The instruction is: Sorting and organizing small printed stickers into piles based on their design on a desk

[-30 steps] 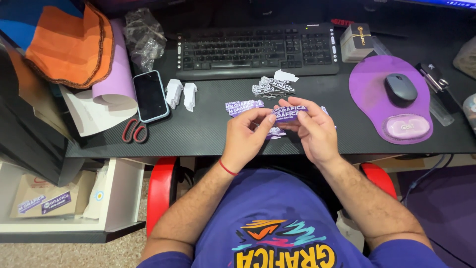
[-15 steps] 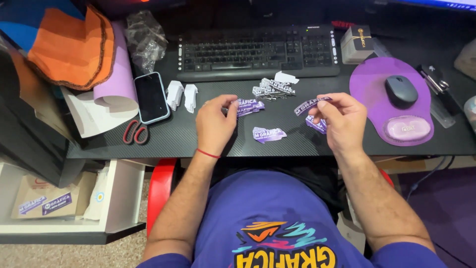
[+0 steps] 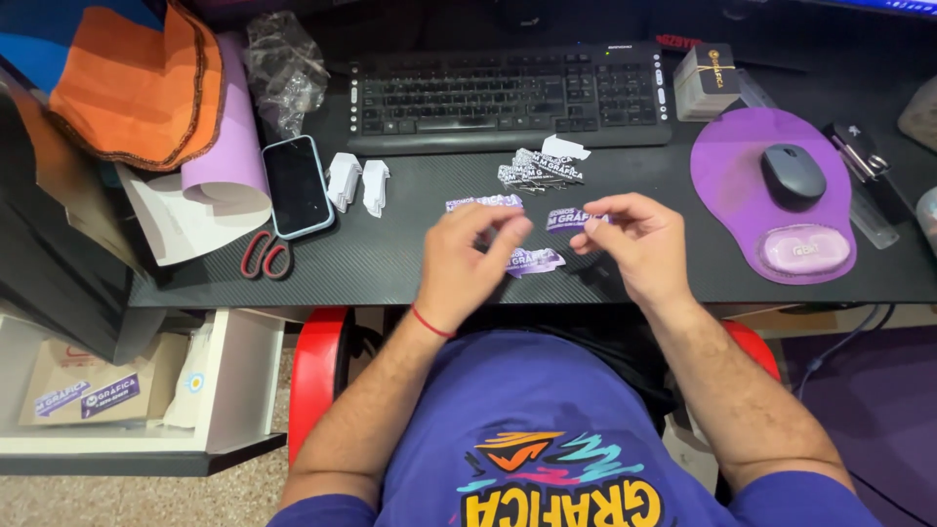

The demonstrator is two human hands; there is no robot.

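Observation:
My right hand [image 3: 632,242] pinches a small purple and white sticker [image 3: 574,218] by its right end, just above the black desk [image 3: 410,244]. My left hand [image 3: 470,256] is close beside it, fingers curled, fingertips near the sticker's left end and over another purple sticker [image 3: 533,262] lying on the desk. A third sticker [image 3: 483,202] lies just beyond my left hand. A small pile of finished stickers [image 3: 540,168] sits in front of the keyboard [image 3: 508,95].
A phone [image 3: 297,184], red-handled scissors [image 3: 265,256] and two folded white pieces [image 3: 357,182] lie to the left. A purple roll [image 3: 223,146] and orange cloth [image 3: 137,78] sit far left. A mouse [image 3: 793,176] rests on a purple pad [image 3: 771,195] right.
My hands were spread apart half a second ago; they have come back together at the desk's front, the right one bringing a sticker with it.

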